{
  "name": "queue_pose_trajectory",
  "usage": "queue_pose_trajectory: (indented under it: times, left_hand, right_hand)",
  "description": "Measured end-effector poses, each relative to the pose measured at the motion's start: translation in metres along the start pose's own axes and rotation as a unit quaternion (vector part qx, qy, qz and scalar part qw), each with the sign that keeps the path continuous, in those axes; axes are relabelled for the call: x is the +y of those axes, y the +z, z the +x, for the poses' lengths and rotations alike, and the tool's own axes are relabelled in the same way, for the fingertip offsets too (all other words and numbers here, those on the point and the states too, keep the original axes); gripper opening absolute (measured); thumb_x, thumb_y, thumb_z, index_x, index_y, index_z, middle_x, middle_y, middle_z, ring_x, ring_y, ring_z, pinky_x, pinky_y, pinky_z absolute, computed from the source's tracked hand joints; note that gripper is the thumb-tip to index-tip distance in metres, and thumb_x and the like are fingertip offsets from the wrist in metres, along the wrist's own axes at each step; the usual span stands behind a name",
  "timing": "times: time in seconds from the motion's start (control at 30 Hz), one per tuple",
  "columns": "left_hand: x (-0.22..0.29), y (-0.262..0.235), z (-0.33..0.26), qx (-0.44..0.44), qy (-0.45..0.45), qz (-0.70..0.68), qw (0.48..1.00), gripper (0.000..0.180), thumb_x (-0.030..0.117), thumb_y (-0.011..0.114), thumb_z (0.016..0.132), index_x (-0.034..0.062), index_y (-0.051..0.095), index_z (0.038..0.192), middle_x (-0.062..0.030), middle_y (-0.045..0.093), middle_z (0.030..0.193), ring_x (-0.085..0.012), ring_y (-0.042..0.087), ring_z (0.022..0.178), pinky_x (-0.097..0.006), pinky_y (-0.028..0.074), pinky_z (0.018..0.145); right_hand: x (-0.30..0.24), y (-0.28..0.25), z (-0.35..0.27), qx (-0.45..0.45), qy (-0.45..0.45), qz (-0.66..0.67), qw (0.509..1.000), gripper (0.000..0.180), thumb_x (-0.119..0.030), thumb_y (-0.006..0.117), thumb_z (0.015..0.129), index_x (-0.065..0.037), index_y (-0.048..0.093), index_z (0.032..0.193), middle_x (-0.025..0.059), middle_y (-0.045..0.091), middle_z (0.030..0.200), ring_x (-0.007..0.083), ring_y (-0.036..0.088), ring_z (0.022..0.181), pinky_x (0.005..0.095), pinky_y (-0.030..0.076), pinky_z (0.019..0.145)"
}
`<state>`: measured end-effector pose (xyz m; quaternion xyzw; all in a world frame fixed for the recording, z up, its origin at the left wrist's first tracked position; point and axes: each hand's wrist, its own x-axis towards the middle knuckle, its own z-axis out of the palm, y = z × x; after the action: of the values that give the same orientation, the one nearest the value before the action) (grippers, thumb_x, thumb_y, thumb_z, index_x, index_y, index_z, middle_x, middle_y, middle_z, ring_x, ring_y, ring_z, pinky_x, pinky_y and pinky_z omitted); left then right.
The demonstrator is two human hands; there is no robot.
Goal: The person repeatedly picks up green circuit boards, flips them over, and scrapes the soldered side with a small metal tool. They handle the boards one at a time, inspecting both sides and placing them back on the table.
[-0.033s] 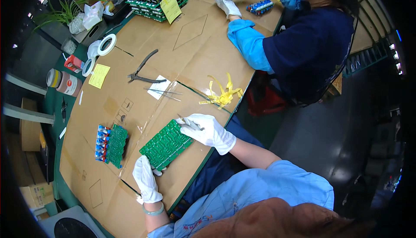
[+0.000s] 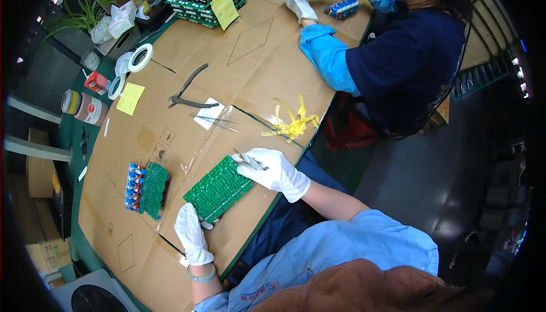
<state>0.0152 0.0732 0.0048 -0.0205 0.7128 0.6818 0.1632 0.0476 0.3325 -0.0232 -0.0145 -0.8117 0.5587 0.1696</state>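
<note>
A green circuit board (image 2: 218, 190) slants above the cardboard in front of me, its solder side facing up. My left hand (image 2: 193, 233), in a white glove, is closed on the board's lower left corner, with some fingers hidden beneath. At the board's upper right end is my gloved right hand (image 2: 274, 171). Its fingers are closed round a slim grey pointed metal tool (image 2: 249, 160), whose exact kind I cannot make out; the tip is close to the board's top edge. Left of the board lie another green board (image 2: 152, 190) and a row of blue and red components (image 2: 134, 187).
Farther off on the cardboard-covered table (image 2: 187, 124) lie cutting pliers (image 2: 190, 93), tweezers (image 2: 219, 123) and yellow strips (image 2: 293, 121). Stacked boards (image 2: 199, 2) stand at the back. Tape rolls (image 2: 140, 58) sit along the left edge. A co-worker (image 2: 398, 62) handles a board at far right.
</note>
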Motion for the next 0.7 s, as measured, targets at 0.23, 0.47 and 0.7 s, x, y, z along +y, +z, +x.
queue_pose_trajectory:
  times: [0.23,0.47,0.7]
  left_hand:
    - [-0.007,-0.003,0.001,-0.017,0.038,-0.002,0.999,0.026,0.021,0.051,0.105,-0.0011,0.061,0.096,-0.0098,0.065,0.075,-0.0175,0.060,0.057,-0.026,0.044,0.050]
    - [-0.007,-0.005,0.003,-0.020,0.024,0.008,0.999,0.025,0.020,0.050,0.106,-0.0006,0.061,0.097,-0.0076,0.065,0.075,-0.0143,0.060,0.059,-0.024,0.044,0.051]
    - [-0.009,-0.004,0.003,-0.019,0.040,0.003,0.999,0.024,0.020,0.050,0.106,-0.0003,0.061,0.099,-0.0059,0.064,0.077,-0.0121,0.060,0.060,-0.023,0.043,0.052]
  right_hand:
    - [0.000,0.001,-0.001,0.004,0.008,-0.011,1.000,0.031,-0.025,0.074,0.087,-0.003,0.070,0.109,0.0160,0.069,0.091,0.0340,0.068,0.082,0.0388,0.054,0.071]
    - [0.001,0.003,-0.001,0.009,0.004,-0.022,1.000,0.031,-0.024,0.075,0.087,-0.002,0.070,0.108,0.0159,0.069,0.092,0.0339,0.068,0.082,0.0386,0.055,0.071]
    - [0.000,0.004,-0.001,0.021,0.000,-0.016,1.000,0.030,-0.021,0.076,0.086,-0.001,0.070,0.107,0.0160,0.070,0.092,0.0338,0.069,0.083,0.0385,0.055,0.072]
